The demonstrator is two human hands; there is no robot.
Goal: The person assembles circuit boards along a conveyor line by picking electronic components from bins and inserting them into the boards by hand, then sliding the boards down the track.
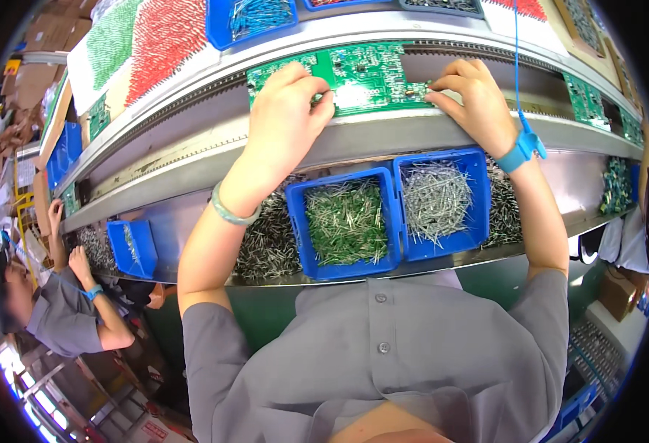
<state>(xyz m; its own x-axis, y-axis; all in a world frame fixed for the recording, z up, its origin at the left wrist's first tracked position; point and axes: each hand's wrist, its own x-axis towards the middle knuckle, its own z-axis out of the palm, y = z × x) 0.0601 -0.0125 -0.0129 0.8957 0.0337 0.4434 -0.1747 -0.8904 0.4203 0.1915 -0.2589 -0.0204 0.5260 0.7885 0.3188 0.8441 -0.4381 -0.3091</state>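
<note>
A long green circuit board lies on the rail track in front of me, with small parts and a bright glare patch on it. My left hand is over its left part, thumb and fingers pinched together near the front edge. Whatever lies in that pinch is hidden. At the board's right end is my right hand, thumb and forefinger drawn close together over a small populated section. Its fingertips hold something too small to make out. A blue wrist strap with a cord circles my right wrist.
Nearer me stand a blue bin of green leaded components and a blue bin of silvery leaded parts. Dark loose parts lie beside them. Beyond the track are red component rows and a blue tray. A co-worker works at left.
</note>
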